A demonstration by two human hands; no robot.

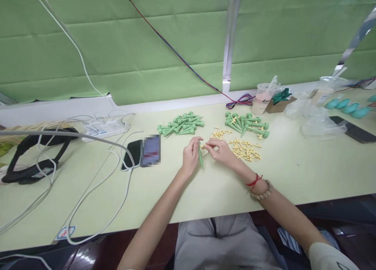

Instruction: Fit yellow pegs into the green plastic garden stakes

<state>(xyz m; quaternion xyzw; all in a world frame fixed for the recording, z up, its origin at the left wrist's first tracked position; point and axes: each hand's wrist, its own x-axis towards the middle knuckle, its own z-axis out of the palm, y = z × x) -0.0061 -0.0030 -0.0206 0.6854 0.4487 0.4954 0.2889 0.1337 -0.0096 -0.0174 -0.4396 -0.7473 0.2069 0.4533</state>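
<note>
My left hand (190, 154) holds a green plastic spike (200, 157) upright, its tip pointing down toward the table. My right hand (221, 150) pinches a small yellow piece (203, 146) against the top of that spike. Behind my hands lie two heaps of green spikes, one at the left (181, 125) and one at the right (247, 124). Loose yellow pieces (246, 150) are scattered beside my right hand, with a smaller cluster (219, 134) just beyond my fingers.
A phone (131, 154) and a blurred card lie left of my hands among white cables and a power strip (103, 127). A black strap (35, 156) sits far left. A plastic cup (263, 98), cardboard box, clear bags and another phone (354, 130) occupy the right.
</note>
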